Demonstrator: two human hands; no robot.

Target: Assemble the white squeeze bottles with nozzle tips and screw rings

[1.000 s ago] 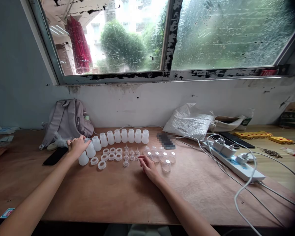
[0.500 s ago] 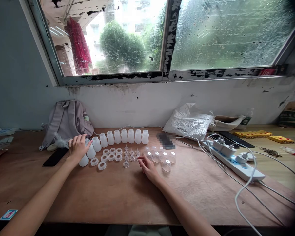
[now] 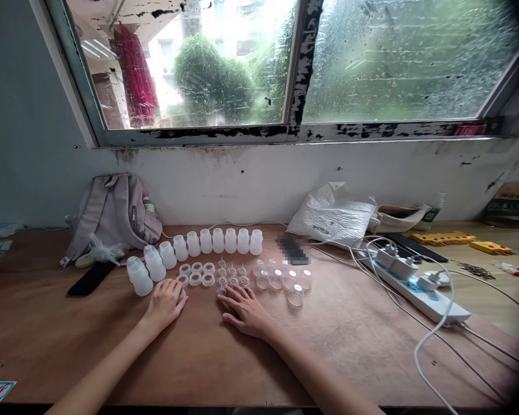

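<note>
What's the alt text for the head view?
Two bare hands rest on a wooden table: the left hand over a white ring, the right hand by small clear cones. Behind them stands a row of white bottles.

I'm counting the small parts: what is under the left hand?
The left hand lies over the near end of the white rings; one ring's edge peeks out beside its fingers. Anything else beneath the palm is covered.

Translucent white bottles (image 3: 206, 241), rings (image 3: 196, 275) and clear caps (image 3: 281, 279) on a brown table (image 3: 207, 351); grey backpack (image 3: 112, 214), black phone (image 3: 85, 279), white power strip (image 3: 415, 285), white bag (image 3: 332, 218), yellow blocks (image 3: 442, 237).
</note>
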